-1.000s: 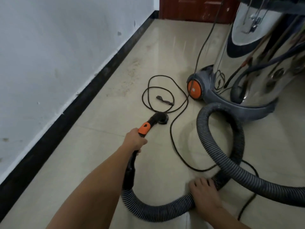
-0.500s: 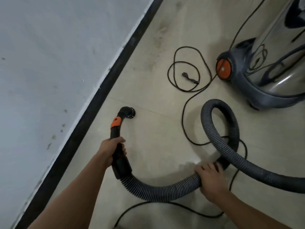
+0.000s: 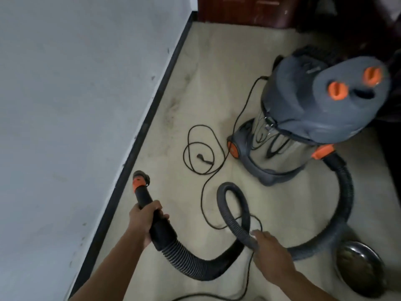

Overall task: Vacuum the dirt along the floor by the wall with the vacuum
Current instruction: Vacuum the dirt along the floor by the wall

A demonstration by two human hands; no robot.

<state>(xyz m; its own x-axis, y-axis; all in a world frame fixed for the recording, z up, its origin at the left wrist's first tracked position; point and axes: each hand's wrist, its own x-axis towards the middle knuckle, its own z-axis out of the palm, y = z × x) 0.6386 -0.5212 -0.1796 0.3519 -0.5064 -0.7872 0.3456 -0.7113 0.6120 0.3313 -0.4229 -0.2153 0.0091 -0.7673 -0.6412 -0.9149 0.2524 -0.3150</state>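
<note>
Black and ribbed, the hose (image 3: 188, 263) runs from the left hand (image 3: 145, 222), clenched round its rigid handle, to a tight loop under the right hand (image 3: 270, 248); blur hides whether that hand grips or merely rests. The nozzle (image 3: 141, 181) is just beside the skirting (image 3: 149, 118), short of the dirt (image 3: 171, 109) further along. Likely risks: the loop kinking, or the nozzle snagging the loose cord (image 3: 200, 153) coiled near the vacuum (image 3: 314, 109).

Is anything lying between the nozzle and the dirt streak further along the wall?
Nothing visible does. The floor from the nozzle to the dirt beside the wall is bare. The looped cord lies to the right of that path, clear of it.
</note>
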